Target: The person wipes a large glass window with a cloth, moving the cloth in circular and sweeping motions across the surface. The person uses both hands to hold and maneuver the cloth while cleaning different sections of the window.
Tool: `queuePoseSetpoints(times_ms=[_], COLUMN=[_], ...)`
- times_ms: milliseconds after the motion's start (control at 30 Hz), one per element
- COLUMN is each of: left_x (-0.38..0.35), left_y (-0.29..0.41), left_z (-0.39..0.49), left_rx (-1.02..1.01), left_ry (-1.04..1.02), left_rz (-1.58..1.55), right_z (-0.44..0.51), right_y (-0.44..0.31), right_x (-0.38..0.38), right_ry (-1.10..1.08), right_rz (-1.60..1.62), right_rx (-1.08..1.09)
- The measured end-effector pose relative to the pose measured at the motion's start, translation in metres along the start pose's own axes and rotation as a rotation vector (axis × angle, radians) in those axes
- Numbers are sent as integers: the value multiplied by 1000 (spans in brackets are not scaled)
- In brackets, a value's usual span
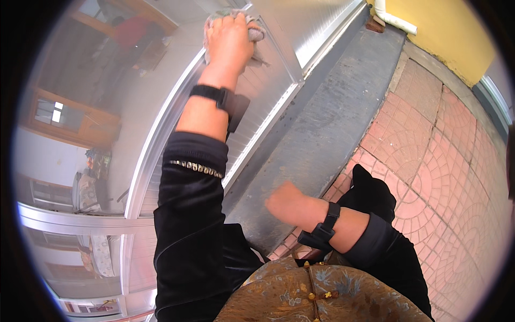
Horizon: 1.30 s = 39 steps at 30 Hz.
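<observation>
My left hand (231,42) is pressed on a crumpled, patterned cloth (256,33) at the top of the view, against the frame and glass of a metal-framed window wall (161,116). Below the glass, a ribbed metal panel (257,92) runs down to a white sill rail. My right hand (285,203) hangs over the grey ledge, slightly blurred, its fingers curled under; whether it holds anything cannot be seen. Both wrists carry black straps with a dark device. Black sleeves cover both arms, the left one with a beaded band.
A grey concrete ledge (322,108) runs along the wall's foot, beside pink patterned paving (426,149). At the upper right are a white drainpipe (388,18), a brick piece (375,25) and a yellow wall (454,36). Through or in the glass, a person in red shows faintly.
</observation>
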<state>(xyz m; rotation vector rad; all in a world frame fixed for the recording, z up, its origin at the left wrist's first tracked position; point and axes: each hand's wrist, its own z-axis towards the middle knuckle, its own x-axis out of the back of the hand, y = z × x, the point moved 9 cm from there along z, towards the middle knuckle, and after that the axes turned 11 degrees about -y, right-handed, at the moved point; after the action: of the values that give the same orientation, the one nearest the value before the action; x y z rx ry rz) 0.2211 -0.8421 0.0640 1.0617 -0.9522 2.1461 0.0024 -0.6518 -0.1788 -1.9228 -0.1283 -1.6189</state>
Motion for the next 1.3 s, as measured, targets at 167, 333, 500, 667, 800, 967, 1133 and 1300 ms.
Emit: queuePoseSetpoints(times_ms=[167, 333, 500, 667, 800, 967, 1133, 1300], left_x=[-18, -13, 19, 50, 76, 103, 127, 148], left_y=[24, 16, -16, -50, -81, -121, -168, -208], left_z=[44, 29, -38, -121, -187, -275, -372, -448], left_rx=[-58, 45, 79, 106, 140, 231, 380, 590], left_ry=[-54, -132, -45, -10, -5, -15, -63, -110], left_rz=[40, 43, -43, -13, 8, 50, 121, 193], right_z=[-2, 4, 4, 2, -5, -7, -10, -16], right_y=[10, 22, 25, 32, 44, 57, 61, 53], right_x=[9, 14, 19, 9, 3, -13, -19, -15], right_ry=[-40, -191, -202, -307, -334, -373, -382, -355], right_rz=[0, 3, 9, -3, -7, -22, 0, -46], right_rx=[-42, -98, -105, -139, -205, -231, -238, -273])
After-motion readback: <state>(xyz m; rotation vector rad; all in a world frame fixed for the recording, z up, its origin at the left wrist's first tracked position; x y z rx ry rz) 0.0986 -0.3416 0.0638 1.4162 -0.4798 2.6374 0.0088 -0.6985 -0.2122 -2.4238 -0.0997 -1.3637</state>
